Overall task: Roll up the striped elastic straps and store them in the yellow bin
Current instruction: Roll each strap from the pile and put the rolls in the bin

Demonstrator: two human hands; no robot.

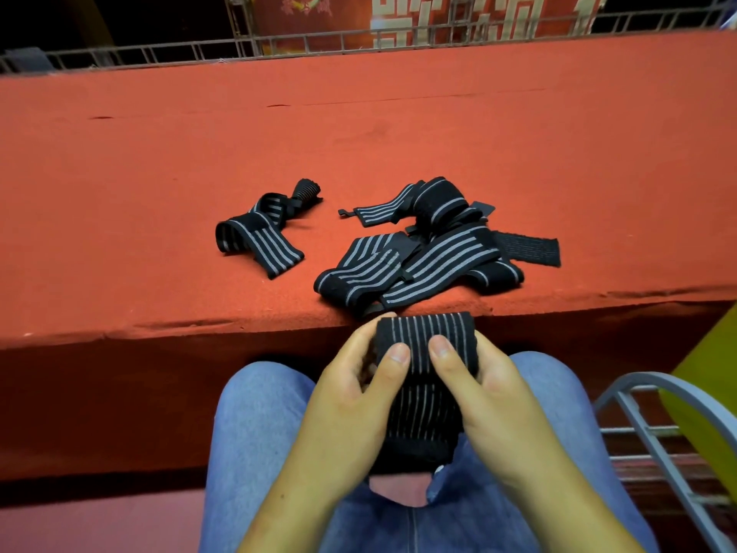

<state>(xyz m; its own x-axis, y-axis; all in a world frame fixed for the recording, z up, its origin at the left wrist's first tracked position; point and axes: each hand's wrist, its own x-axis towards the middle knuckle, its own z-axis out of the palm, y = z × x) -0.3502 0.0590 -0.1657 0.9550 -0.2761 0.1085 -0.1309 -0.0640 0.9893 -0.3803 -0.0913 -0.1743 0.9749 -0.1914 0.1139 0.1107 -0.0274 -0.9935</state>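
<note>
A black strap with grey stripes (422, 337) is held over my lap, its upper part wound into a roll and its loose tail hanging down between my wrists. My left hand (359, 377) grips the roll's left end, thumb on its front. My right hand (474, 377) grips the right end, thumb pressed on the front too. A pile of several loose striped straps (422, 257) lies on the red table (159, 161) near its front edge. One more tangled strap (259, 229) lies to the pile's left. Part of the yellow bin (710, 377) shows at the right edge.
A grey metal wire frame (654, 425) stands at my lower right, in front of the yellow bin. A metal railing (199, 49) runs along the table's far edge. My knees in blue jeans (259, 413) sit under the table front.
</note>
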